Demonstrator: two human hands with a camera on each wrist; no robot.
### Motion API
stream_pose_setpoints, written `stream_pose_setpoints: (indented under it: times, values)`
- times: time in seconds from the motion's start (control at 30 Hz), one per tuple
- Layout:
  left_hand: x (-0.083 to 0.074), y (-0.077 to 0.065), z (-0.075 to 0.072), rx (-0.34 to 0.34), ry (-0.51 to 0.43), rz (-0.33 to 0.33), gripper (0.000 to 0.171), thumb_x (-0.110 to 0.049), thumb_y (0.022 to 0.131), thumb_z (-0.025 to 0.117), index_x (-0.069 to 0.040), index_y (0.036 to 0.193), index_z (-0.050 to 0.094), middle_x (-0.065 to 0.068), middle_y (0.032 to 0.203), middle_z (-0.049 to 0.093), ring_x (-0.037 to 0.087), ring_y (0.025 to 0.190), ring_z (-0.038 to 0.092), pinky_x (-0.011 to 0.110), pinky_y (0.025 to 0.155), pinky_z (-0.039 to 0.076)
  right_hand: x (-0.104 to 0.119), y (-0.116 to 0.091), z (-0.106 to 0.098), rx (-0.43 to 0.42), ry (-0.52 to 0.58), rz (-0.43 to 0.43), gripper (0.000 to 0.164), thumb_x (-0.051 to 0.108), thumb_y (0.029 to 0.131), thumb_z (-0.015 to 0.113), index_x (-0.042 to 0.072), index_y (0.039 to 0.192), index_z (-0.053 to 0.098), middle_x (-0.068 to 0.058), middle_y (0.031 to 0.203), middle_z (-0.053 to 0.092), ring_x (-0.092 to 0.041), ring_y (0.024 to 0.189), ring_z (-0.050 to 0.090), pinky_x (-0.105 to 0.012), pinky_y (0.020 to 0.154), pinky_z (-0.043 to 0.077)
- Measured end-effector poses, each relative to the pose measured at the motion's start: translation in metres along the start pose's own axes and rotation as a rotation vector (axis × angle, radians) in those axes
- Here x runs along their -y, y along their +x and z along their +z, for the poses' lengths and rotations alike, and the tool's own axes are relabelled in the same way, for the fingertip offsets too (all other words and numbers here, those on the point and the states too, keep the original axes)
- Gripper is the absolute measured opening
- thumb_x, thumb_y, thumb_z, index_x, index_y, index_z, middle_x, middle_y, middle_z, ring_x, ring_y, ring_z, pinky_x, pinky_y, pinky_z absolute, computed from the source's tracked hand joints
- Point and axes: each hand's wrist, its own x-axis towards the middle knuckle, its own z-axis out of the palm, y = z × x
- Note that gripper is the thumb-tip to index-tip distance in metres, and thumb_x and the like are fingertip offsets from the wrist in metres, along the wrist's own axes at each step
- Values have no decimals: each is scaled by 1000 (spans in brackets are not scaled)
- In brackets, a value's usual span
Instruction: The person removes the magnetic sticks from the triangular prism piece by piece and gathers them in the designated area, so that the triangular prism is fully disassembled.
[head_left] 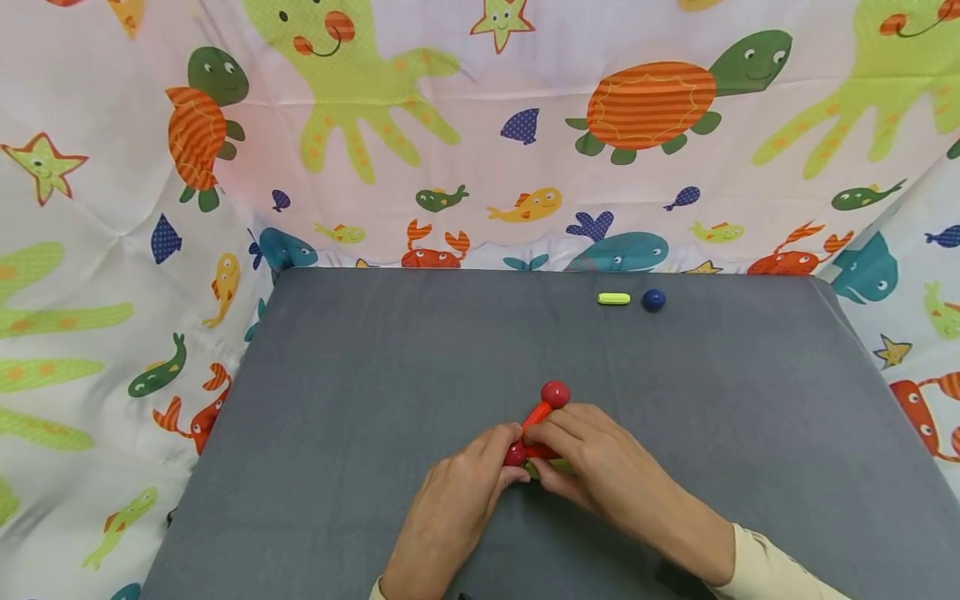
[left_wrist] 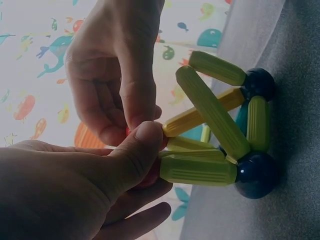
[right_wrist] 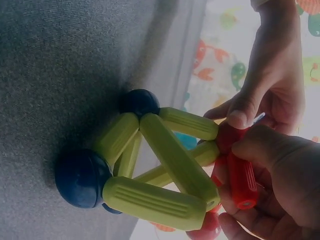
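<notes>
Build of rods and balls (right_wrist: 175, 155) stands on the grey tabletop (head_left: 375, 358), near side, between both hands. Left hand (head_left: 461, 483): grip narrow, thumb and fingers pinching a red ball (head_left: 515, 454) at the top of the build. Right hand (head_left: 611, 458): grip closed round a short red rod (right_wrist: 242, 182), one end just at that ball, the other end free; actual contact hard to tell behind the fingers. A second red ball (head_left: 556, 394) sits farther off, at the end of another red rod (head_left: 536, 414). Below, dark blue balls (right_wrist: 80, 177) form the base, joined by green rods (right_wrist: 155, 202); one yellow rod (left_wrist: 182, 123) slants up among them. Far edge of tabletop: loose yellow-green rod (head_left: 613, 298), lying just left of a loose blue ball (head_left: 654, 301). Behind, cloth printed with sea animals (head_left: 465, 158).
</notes>
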Motion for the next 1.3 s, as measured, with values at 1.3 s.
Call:
stream_pose_setpoints:
  times: [1.3]
  values:
    - [-3, 6, -2, 59, -22, -77, 43, -32, 93, 80, -17, 129, 61, -8, 100, 65, 1, 66, 53, 18, 58, 51, -100, 1, -50, -51, -112, 195, 41, 2, 85, 88, 15, 122, 74, 2, 112, 74, -13, 103, 67, -37, 84, 62]
